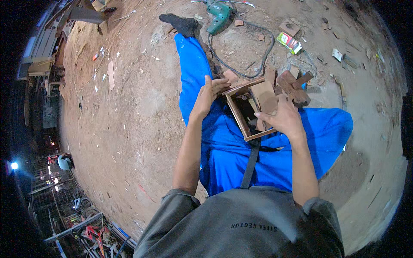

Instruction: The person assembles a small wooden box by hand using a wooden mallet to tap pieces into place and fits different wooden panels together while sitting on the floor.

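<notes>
Wooden box (237, 115) on lap (223, 150), left hand (209, 93) open by its far-left corner, right hand (285, 117) over its right edge, grip unclear

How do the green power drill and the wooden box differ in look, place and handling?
The green power drill is green with a dark cord; the wooden box is a brown, hollow, four-sided frame. The drill lies on the ground near the left foot; the box is at the person's legs. The right hand touches the box; no hand touches the drill.
</notes>
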